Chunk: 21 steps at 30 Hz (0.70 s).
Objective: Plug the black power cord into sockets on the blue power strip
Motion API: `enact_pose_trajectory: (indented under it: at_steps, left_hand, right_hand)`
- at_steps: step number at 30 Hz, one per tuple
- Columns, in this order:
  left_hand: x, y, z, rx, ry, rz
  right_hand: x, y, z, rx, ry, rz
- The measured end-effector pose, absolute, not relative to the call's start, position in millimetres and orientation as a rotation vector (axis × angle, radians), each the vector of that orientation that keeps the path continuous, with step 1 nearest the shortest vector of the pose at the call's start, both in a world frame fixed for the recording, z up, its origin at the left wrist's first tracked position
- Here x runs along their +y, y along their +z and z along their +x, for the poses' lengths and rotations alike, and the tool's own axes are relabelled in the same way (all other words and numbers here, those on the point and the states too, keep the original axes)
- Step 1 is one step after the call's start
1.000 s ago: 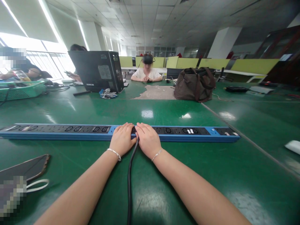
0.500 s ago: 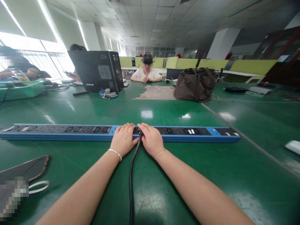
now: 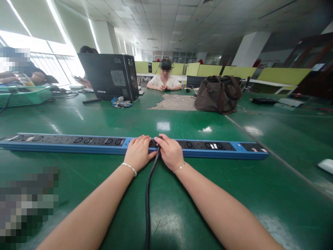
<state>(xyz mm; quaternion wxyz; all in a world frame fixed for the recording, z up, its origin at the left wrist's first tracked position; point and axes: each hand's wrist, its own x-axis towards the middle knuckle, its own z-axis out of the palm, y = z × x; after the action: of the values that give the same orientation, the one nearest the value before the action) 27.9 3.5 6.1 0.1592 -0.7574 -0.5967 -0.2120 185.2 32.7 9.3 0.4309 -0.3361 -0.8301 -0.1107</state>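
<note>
Left hand (image 3: 139, 151) clasping a blue-and-black power strip (image 3: 117, 144), thumb along its near side; right hand (image 3: 171, 152) grasping the end of a black cable (image 3: 148, 198) at the strip's upper face — seating unclear, fingers covering the contact. The strip lies crosswise on a green table (image 3: 80, 125).
</note>
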Motion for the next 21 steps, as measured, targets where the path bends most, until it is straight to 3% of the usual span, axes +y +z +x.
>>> enact_pose_trajectory:
  at_steps: [8, 16, 21]
  left_hand:
    - [2, 7, 29, -1.723, -0.579, -2.153]
    - [4, 7, 26, -1.700, -0.571, -2.167]
    - [5, 7, 26, -1.707, -0.561, -2.160]
  right_hand:
    - [36, 48, 212, -1.860, -0.306, -0.740]
    - [50, 39, 319, -1.752, -0.152, -1.102]
    - [47, 25, 338, -1.922, -0.173, -1.105]
